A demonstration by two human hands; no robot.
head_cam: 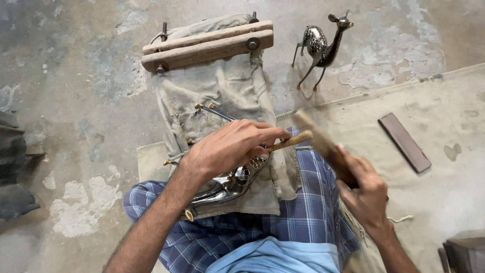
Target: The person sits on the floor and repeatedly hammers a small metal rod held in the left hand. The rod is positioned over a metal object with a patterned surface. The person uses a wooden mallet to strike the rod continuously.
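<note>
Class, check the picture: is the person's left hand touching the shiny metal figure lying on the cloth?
Touching. The head view shows the left hand pressed onto the metal figure, no gap visible.

Bare forearms, blue checked cloth [303, 222] over the lap, light blue shirt [273, 258]

Quantities: two metal deer figures, one standing [322, 46] and one lying [230, 184]; two wooden bars [207, 45]; one flat stone block [404, 142].

A finished metal deer figurine [321, 45] stands upright on the worn concrete floor [76, 76]. A flat dark rectangular bar [404, 142] lies well apart on a beige mat [444, 101].
</note>
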